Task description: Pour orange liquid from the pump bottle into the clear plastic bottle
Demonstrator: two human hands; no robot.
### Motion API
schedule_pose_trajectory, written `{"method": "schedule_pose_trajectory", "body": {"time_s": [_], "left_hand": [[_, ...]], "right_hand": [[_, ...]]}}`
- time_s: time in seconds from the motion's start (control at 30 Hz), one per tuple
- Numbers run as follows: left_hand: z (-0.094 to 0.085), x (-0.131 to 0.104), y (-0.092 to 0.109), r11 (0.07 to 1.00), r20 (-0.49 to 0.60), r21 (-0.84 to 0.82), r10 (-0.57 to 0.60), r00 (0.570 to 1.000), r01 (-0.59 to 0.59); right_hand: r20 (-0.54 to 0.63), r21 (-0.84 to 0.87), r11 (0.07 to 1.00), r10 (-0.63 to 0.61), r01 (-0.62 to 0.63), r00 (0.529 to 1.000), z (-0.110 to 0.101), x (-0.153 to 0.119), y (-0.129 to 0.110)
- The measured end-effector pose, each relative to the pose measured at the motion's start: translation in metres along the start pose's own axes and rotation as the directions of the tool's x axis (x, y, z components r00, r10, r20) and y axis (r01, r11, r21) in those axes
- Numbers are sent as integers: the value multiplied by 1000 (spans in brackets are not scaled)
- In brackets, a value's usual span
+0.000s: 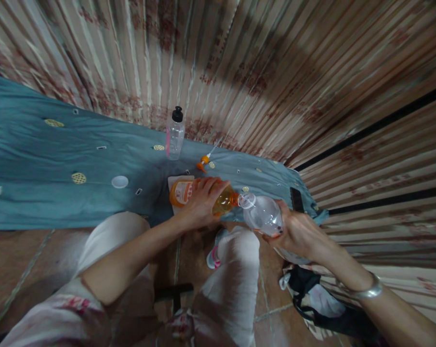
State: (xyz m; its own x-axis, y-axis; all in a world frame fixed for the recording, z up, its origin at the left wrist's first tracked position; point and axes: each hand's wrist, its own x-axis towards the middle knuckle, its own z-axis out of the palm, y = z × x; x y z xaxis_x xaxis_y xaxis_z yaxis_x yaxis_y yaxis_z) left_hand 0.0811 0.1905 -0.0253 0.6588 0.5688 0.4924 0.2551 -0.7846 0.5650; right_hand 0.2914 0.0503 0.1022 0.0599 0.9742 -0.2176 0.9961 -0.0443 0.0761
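My left hand (pixel 205 202) is wrapped round an orange bottle (pixel 224 200) with an orange-and-white label, tilted nearly level with its neck to the right. My right hand (pixel 295 229) grips a clear plastic bottle (pixel 263 214), also tipped on its side. The two bottle mouths meet between my hands, the orange neck at the clear bottle's opening; whether it goes inside I cannot tell. Behind them an orange pump top (pixel 203 163) with a thin tube lies on the teal cloth. A clear bottle with a black cap (pixel 175 137) stands upright near the curtain.
The teal patterned cloth (pixel 95 159) covers a long surface ahead of me, with a white round lid (pixel 120 181) on it. A dark flat object (pixel 296 199) lies at its right end. Pleated curtains (pixel 218 62) hang behind. A black-and-white bag (pixel 322 299) rests on the tiled floor.
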Motion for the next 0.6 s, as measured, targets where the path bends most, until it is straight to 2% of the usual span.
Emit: {"method": "schedule_pose_trajectory", "body": {"time_s": [0.27,0.6], "left_hand": [[-1,0,0,999,18,38,-4,1000,3],[-1,1,2,999,18,33,-2,1000,1]], "right_hand": [[3,-58,998,14,-13,1000,1,0,1],[12,-25,999,22,-22,1000,1,-1,-1]]}}
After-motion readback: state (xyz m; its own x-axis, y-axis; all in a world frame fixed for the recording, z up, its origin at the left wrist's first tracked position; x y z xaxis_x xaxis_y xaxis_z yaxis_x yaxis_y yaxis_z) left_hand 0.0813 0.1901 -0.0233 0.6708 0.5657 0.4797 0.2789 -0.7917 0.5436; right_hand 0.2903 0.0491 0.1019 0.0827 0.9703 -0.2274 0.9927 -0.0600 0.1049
